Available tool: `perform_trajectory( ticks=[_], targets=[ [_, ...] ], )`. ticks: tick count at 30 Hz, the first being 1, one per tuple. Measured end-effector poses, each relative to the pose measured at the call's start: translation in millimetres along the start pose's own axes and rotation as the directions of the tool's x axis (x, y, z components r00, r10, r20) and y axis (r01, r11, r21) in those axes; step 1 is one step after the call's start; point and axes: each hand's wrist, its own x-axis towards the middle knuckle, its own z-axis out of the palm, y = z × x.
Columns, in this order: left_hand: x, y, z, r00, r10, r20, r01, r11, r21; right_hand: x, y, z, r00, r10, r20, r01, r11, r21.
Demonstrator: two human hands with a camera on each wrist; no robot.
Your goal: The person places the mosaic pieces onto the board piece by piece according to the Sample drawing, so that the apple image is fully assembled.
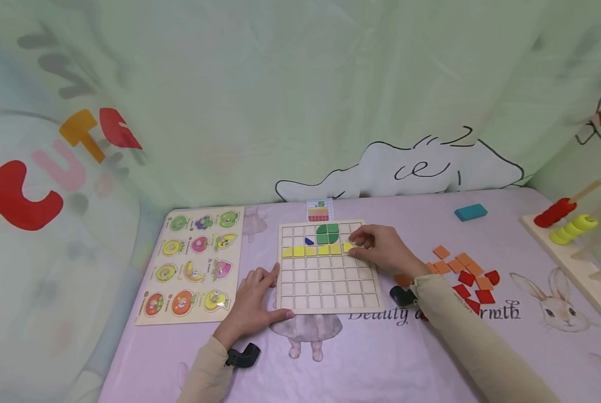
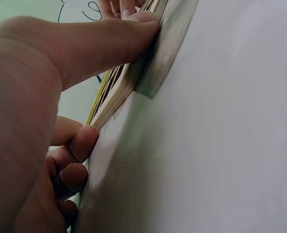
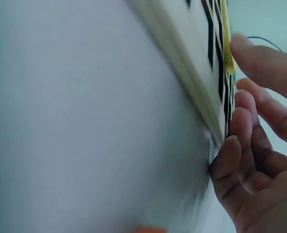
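Note:
A square wooden grid board (image 1: 330, 288) lies on the cloth, with a row of yellow pieces (image 1: 310, 251) across it. Above that row, green pieces (image 1: 327, 234) form a leaf-like shape, and a small blue piece (image 1: 309, 241) sits to their left. My left hand (image 1: 252, 302) holds the board's near left corner, thumb (image 2: 109, 41) on the near edge and index finger on the left edge. My right hand (image 1: 381, 246) pinches a yellow piece (image 1: 348, 246) at the row's right end; in the right wrist view the thumb (image 3: 260, 60) meets a yellow edge (image 3: 228, 48).
Left of the board lies a fruit puzzle (image 1: 189, 266). A small pattern card (image 1: 319, 210) is behind the board. Loose orange pieces (image 1: 464, 259) and red pieces (image 1: 484, 296) lie right, near a teal block (image 1: 470, 212) and a wooden peg stand (image 1: 577, 263) with red and yellow beads.

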Motion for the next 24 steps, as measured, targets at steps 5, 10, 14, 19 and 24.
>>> perform_trajectory(
  ticks=[5,10,14,19,24],
  targets=[
    [-0.1,0.0,0.7,1.000,-0.007,0.007,0.007,1.000,0.006,0.0,4,1,1.000,-0.005,0.018,0.006,1.000,-0.015],
    [0.8,0.8,-0.3,1.000,-0.008,0.012,0.008,1.000,0.003,1.9,7,3,1.000,-0.013,0.014,0.013,0.999,-0.035],
    [1.5,1.4,-1.4,1.000,-0.007,0.013,0.007,1.000,-0.006,-0.6,5,-1,1.000,-0.021,0.013,0.021,1.000,-0.010],
    [1.2,2.0,-0.7,1.000,-0.013,0.016,0.013,1.000,-0.014,-12.7,11,-23,1.000,-0.019,-0.016,0.018,0.999,-0.032],
    [0.0,0.8,-0.4,1.000,-0.019,0.016,0.020,1.000,-0.006,-31.8,39,-58,0.994,0.087,-0.064,-0.096,0.984,-0.150]
  ],
)
